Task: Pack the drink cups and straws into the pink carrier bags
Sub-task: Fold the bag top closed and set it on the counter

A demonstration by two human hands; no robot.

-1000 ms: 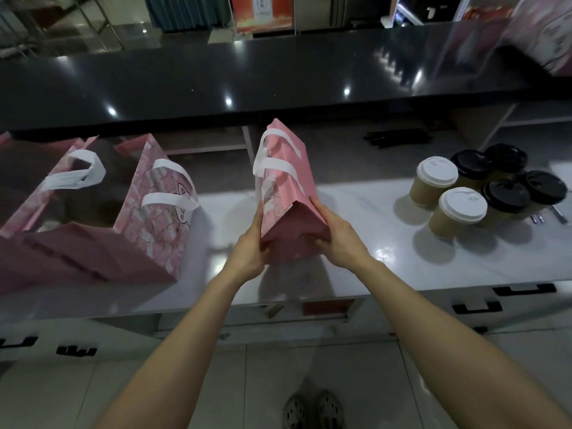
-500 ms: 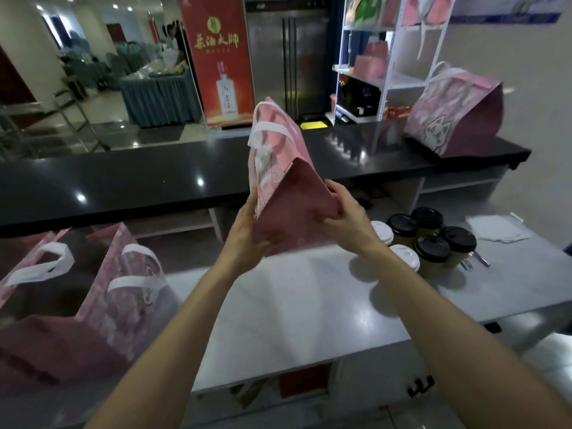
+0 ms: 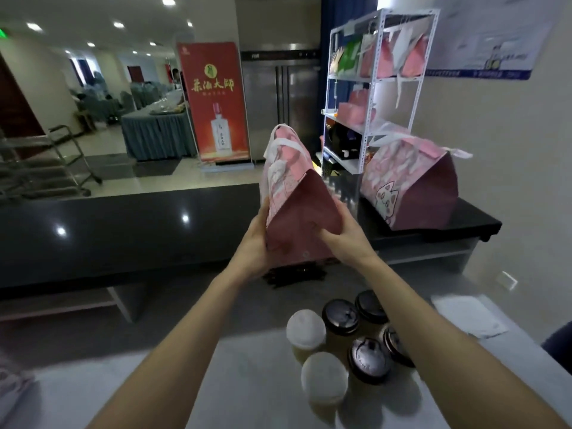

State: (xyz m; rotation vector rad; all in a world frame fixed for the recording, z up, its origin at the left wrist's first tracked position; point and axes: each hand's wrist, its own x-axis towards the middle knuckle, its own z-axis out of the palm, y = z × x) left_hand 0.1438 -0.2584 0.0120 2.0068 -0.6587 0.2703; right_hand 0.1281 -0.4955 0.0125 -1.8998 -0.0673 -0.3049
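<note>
Head view: my left hand point(image 3: 255, 243) and right hand point(image 3: 343, 232) hold pink carrier bag point(image 3: 297, 212) up in air, one hand on each side near bottom, fingers curled round it. Bag closed at top, white handles point(image 3: 280, 147) up. Below my arms, six drink cups point(image 3: 346, 345) stand close together on white counter point(image 3: 253, 382): two white lids, four black lids. Another pink bag point(image 3: 408, 187) sits on black counter point(image 3: 123, 230), right side.

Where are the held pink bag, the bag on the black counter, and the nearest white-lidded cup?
Held pink bag point(image 3: 305, 212), head view: its dark side panel.
Bag on the black counter point(image 3: 399, 178), head view: its patterned face.
Nearest white-lidded cup point(image 3: 324, 377), head view: its lid.
</note>
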